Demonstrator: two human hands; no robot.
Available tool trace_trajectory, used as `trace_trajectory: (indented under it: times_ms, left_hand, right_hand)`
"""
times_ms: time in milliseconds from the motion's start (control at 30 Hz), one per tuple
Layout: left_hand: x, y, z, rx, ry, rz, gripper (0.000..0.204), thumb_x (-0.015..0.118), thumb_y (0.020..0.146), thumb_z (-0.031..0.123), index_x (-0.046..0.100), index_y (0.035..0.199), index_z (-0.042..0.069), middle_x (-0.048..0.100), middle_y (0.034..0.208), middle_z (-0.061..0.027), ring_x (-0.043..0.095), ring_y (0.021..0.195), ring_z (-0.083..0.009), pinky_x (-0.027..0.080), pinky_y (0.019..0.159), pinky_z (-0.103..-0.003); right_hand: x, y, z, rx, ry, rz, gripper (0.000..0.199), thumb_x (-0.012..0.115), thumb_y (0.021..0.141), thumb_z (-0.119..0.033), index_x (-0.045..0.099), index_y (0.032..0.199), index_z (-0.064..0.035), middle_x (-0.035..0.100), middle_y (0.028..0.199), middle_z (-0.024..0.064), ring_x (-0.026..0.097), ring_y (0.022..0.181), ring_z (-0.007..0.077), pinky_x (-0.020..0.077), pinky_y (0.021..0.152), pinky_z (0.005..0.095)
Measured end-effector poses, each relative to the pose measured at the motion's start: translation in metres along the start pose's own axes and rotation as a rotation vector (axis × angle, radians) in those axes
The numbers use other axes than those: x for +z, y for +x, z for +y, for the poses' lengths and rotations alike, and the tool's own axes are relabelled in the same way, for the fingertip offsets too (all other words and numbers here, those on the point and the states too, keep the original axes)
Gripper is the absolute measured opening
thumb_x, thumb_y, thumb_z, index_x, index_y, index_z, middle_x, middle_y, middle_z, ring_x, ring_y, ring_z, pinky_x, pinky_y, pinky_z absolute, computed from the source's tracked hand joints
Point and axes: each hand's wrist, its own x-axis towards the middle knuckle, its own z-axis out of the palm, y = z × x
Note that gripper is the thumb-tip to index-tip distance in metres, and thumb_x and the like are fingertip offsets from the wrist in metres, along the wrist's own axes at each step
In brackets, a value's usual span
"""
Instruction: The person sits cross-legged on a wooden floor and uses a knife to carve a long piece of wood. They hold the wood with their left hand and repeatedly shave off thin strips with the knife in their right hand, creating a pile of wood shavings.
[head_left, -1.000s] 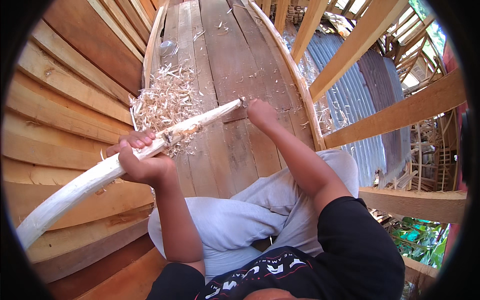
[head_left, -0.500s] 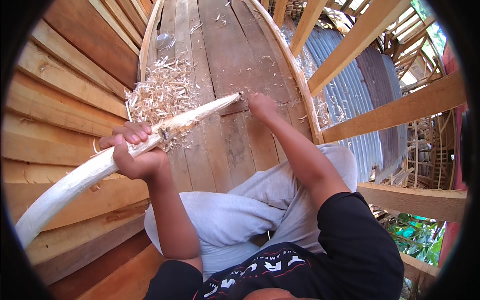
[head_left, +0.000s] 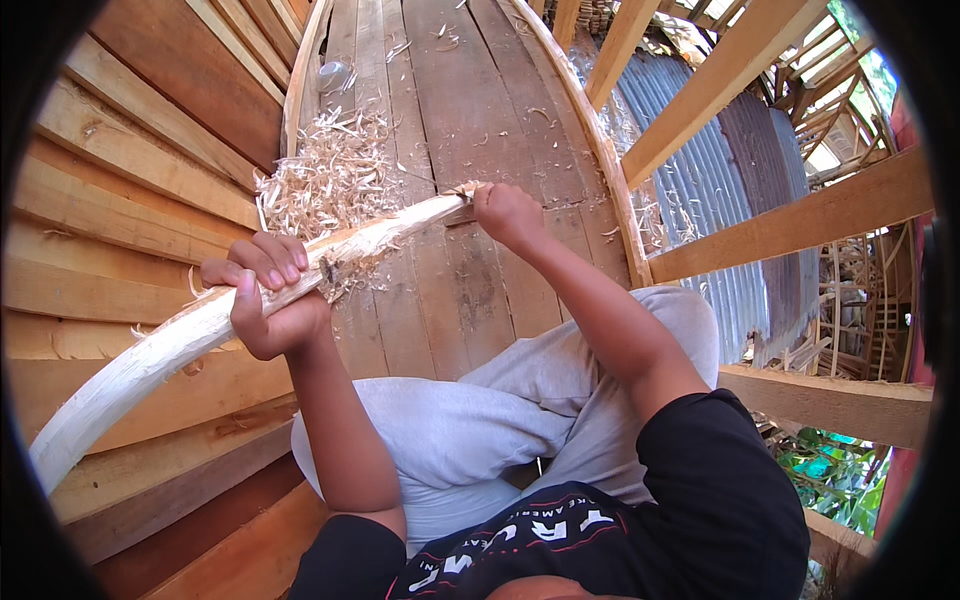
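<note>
A long, pale, peeled wooden pole (head_left: 150, 358) curves from the lower left up to a tapered end near the middle. My left hand (head_left: 268, 285) is wrapped round it, thumb on the near side, close to a dark knot. At the tapered end, my right hand (head_left: 508, 215) makes a fist against the wood. A thin dark edge, like the blade of a knife (head_left: 430, 182), runs leftward from that fist; the handle is hidden in my fingers. A light curl of wood stands at the tip beside the fist.
Curly wood shavings (head_left: 325, 180) are heaped on the plank floor (head_left: 480, 110). Behind them stands a small clear cup (head_left: 335, 77). Stacked boards (head_left: 110, 185) line the left side; a wooden rail (head_left: 790, 215) and corrugated metal sheets (head_left: 690, 190) lie right. My grey-trousered legs (head_left: 460, 420) are folded below.
My right fist has shifted left and slightly down onto the pole's tapered end. The pole's tip has moved slightly left. My left hand keeps its hold.
</note>
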Motion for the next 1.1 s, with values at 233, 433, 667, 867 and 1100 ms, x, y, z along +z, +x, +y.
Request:
trace_trajectory:
  times_ms: [233, 433, 667, 867, 1100]
  left_hand:
    - [-0.006, 0.000, 0.004, -0.001, -0.061, -0.161, 0.012, 0.051, 0.078, 0.017, 0.039, 0.076, 0.013, 0.039, 0.059, -0.0011, 0.037, 0.054, -0.0125, 0.037, 0.055, -0.028]
    - [0.002, -0.006, 0.006, 0.001, -0.056, -0.268, 0.014, 0.052, 0.077, 0.015, 0.039, 0.079, 0.012, 0.040, 0.061, -0.0025, 0.040, 0.055, -0.0131, 0.038, 0.055, -0.029]
    - [-0.012, 0.001, 0.003, -0.030, -0.149, -0.322, 0.015, 0.054, 0.075, 0.011, 0.040, 0.079, 0.011, 0.041, 0.061, -0.0034, 0.041, 0.055, -0.0138, 0.039, 0.055, -0.029]
    - [-0.014, 0.003, 0.002, -0.013, -0.163, -0.262, 0.015, 0.054, 0.075, 0.010, 0.039, 0.079, 0.011, 0.042, 0.061, -0.0036, 0.041, 0.055, -0.0139, 0.039, 0.055, -0.029]
    - [-0.009, -0.004, 0.005, 0.009, -0.085, -0.127, 0.013, 0.051, 0.076, 0.013, 0.039, 0.080, 0.012, 0.040, 0.060, -0.0036, 0.039, 0.053, -0.0137, 0.038, 0.054, -0.028]
  right_hand:
    - [-0.003, -0.001, 0.002, -0.003, -0.055, -0.023, 0.049, 0.033, 0.093, -0.030, 0.067, 0.077, 0.0006, 0.065, 0.079, 0.0256, 0.064, 0.079, 0.0447, 0.0498, 0.076, 0.0521]
    - [-0.026, -0.031, -0.053, -0.014, -0.052, -0.141, 0.043, 0.036, 0.093, -0.029, 0.070, 0.086, -0.0021, 0.067, 0.092, 0.0236, 0.066, 0.089, 0.0392, 0.0521, 0.078, 0.0484]
    - [0.000, -0.005, -0.014, 0.026, -0.009, -0.092, 0.049, 0.033, 0.092, -0.030, 0.067, 0.079, 0.0033, 0.065, 0.087, 0.0270, 0.063, 0.085, 0.0455, 0.0487, 0.080, 0.0525]
    - [-0.001, -0.008, 0.008, 0.020, -0.080, -0.101, 0.046, 0.035, 0.092, -0.029, 0.067, 0.083, 0.0022, 0.065, 0.088, 0.0263, 0.064, 0.083, 0.0440, 0.0495, 0.079, 0.0506]
    - [-0.011, -0.026, -0.035, -0.006, 0.010, -0.122, 0.049, 0.032, 0.093, -0.029, 0.067, 0.082, 0.0038, 0.065, 0.087, 0.0284, 0.063, 0.087, 0.0448, 0.0490, 0.081, 0.0532]
